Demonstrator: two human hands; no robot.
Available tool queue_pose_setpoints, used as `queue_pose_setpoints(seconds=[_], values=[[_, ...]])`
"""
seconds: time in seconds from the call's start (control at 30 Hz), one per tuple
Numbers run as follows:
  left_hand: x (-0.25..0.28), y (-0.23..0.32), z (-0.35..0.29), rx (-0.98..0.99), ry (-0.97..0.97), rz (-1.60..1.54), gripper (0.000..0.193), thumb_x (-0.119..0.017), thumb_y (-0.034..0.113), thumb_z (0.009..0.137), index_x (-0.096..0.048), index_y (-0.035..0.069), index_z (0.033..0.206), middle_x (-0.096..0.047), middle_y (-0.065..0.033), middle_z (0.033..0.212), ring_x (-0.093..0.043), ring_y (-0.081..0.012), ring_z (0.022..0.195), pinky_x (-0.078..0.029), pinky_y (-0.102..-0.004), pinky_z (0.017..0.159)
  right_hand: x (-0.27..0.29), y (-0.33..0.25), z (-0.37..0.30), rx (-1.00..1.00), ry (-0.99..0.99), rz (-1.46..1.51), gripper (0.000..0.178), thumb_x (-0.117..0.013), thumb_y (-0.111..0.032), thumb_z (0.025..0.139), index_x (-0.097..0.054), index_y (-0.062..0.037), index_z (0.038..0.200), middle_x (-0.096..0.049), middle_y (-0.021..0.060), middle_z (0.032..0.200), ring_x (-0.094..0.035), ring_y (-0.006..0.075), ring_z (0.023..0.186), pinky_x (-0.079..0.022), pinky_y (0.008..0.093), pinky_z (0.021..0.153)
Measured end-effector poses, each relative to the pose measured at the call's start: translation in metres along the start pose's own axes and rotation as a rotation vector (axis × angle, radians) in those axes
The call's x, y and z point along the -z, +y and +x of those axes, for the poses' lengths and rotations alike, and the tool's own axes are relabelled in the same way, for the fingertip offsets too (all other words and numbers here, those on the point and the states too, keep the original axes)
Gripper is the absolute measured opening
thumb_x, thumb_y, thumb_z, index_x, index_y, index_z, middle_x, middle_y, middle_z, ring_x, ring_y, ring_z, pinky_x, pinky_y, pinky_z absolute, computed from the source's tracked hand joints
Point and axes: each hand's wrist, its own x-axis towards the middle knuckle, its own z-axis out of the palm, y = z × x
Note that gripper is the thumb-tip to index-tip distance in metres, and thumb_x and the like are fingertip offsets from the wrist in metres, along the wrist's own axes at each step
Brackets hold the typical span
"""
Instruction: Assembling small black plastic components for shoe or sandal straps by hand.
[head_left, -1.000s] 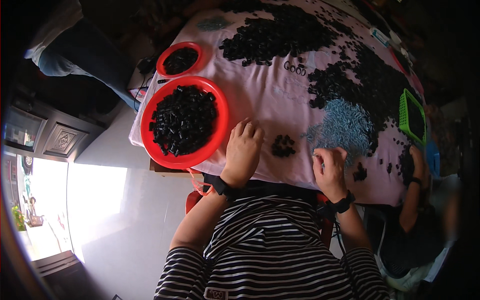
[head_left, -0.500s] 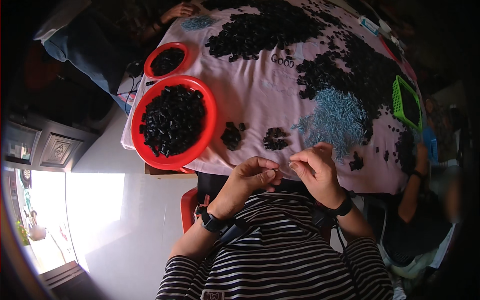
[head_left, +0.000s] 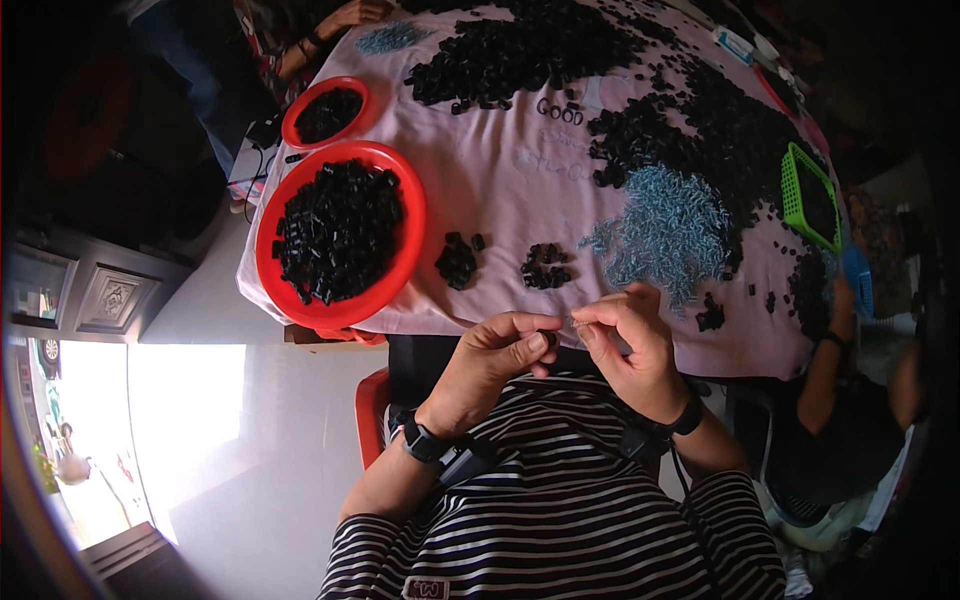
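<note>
My left hand (head_left: 480, 370) is closed in a pinch around a small black plastic piece (head_left: 549, 339), partly covered by the fingertips. Just to its right, my right hand (head_left: 640, 355) pinches with thumb and forefinger; a tiny pale thing shows at the tips, too small to name. Both hands hover close together over the near edge of the pink-covered table (head_left: 500, 210). Beyond them lie two little clusters of black pieces, a left cluster (head_left: 458, 264) and a right cluster (head_left: 546, 266). Past my right hand spreads a heap of small bluish, screw-like pieces (head_left: 668, 225).
At left, a large red basin (head_left: 416, 215) and a smaller red bowl (head_left: 366, 103) hold black pieces. Black heaps (head_left: 530, 55) cover the far and right parts. A green basket (head_left: 790, 205) stands at right. Other people's arms show: a far-left hand (head_left: 362, 12) and a right forearm (head_left: 818, 385).
The black piece in my left hand shows more clearly, and my right fingertips have shifted slightly left. The whole view has moved a little. At far left, the person in jeans has shifted.
</note>
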Motion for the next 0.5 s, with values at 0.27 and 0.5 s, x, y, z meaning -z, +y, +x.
queue_pose_setpoints(seconds=[0.27,0.5], values=[[-0.003,-0.002,-0.002,-0.019,-0.016,0.028,0.025,-0.067,0.01,0.1,-0.063,-0.001,0.122,-0.07,-0.0084,0.112,-0.069,-0.0154,0.101,-0.058,-0.0287,0.088,-0.003,-0.002,0.004,0.066,0.002,-0.009,0.024,-0.073,0.001,0.085,-0.068,-0.012,0.105,-0.068,-0.0022,0.091,-0.063,0.0148,0.082,-0.037,0.0369,0.093],[-0.002,-0.008,-0.003,-0.054,0.011,0.097,0.023,-0.068,0.01,0.099,-0.063,-0.001,0.118,-0.07,-0.0063,0.107,-0.068,-0.0132,0.096,-0.057,-0.0275,0.086,-0.011,-0.001,0.001,0.058,-0.026,-0.051,0.023,-0.075,0.001,0.083,-0.071,-0.0128,0.101,-0.067,-0.0015,0.09,-0.062,0.0163,0.083,-0.037,0.0374,0.091]])
